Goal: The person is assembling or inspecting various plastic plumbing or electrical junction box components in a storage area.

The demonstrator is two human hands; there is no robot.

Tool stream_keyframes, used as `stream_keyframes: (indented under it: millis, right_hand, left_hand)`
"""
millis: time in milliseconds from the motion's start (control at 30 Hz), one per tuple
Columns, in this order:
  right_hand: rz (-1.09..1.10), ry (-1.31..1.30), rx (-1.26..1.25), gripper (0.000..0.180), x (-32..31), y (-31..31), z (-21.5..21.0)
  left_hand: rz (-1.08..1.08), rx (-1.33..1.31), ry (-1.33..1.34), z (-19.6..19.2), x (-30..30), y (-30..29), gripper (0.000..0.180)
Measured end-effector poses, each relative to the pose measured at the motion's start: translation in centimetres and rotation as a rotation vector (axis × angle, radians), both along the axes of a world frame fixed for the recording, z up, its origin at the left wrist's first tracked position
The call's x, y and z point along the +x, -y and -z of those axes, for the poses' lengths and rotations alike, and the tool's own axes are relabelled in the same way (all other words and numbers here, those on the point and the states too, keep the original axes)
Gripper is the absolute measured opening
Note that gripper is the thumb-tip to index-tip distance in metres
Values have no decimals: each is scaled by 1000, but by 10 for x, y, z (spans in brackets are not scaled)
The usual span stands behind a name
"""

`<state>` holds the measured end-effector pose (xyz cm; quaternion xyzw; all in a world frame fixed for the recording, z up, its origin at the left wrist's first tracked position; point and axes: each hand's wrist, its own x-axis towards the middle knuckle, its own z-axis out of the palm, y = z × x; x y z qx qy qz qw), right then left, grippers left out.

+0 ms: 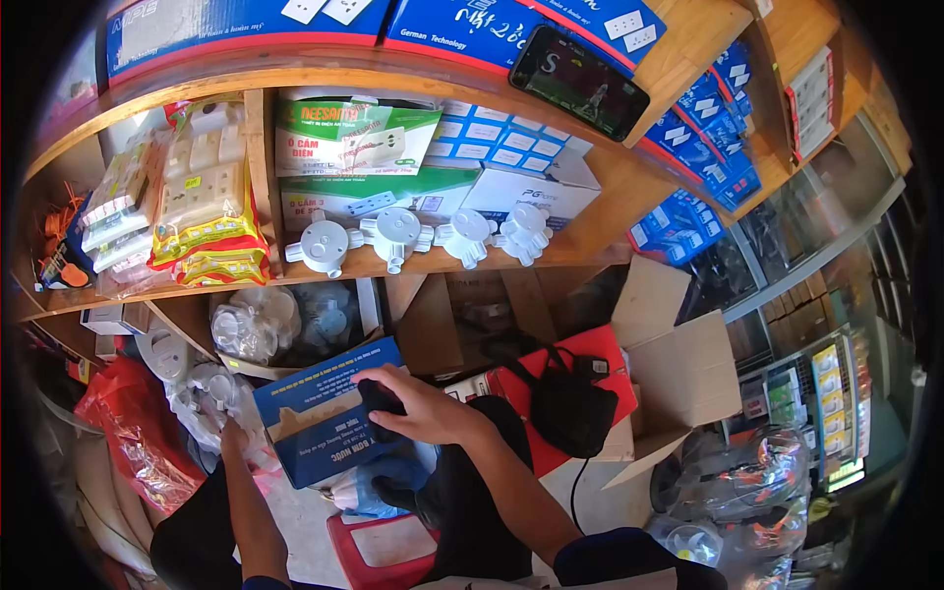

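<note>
My right hand [418, 405] rests on top of a blue cardboard box [324, 413] and is closed around a small black object [379, 403]. My left hand [234, 440] reaches to the box's lower left corner; most of the hand is hidden behind the box, next to clear plastic bags. The box sits tilted at knee height below a wooden shelf.
Several white round junction boxes [393, 236] line the wooden shelf [590, 231], with green, white and blue product boxes behind. A phone [578, 81] leans on the upper shelf. An open brown carton [678, 364], a black pouch on a red box [570, 403], a red bag [133, 433] and a red stool [379, 551] surround me.
</note>
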<state>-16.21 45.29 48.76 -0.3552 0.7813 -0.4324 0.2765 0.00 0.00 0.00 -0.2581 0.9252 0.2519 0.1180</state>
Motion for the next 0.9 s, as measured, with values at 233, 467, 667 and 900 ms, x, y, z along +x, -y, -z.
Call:
stream_keyframes:
  millis: [233, 467, 667, 900]
  right_hand:
    - [137, -304, -65, 29, -8, -2, 9]
    - [438, -309, -228, 33, 2, 9, -14]
    - [393, -624, -325, 32, -8, 16, -1]
    - [458, -464, -99, 61, -7, -4, 11]
  left_hand:
    - [-2, -195, -49, -17, 1, -12, 35]
    - [-401, -47, -87, -24, -43, -43, 45]
    - [-694, -208, -221, -75, -40, -59, 48]
    - [-588, -372, -319, -245, -40, -36, 30]
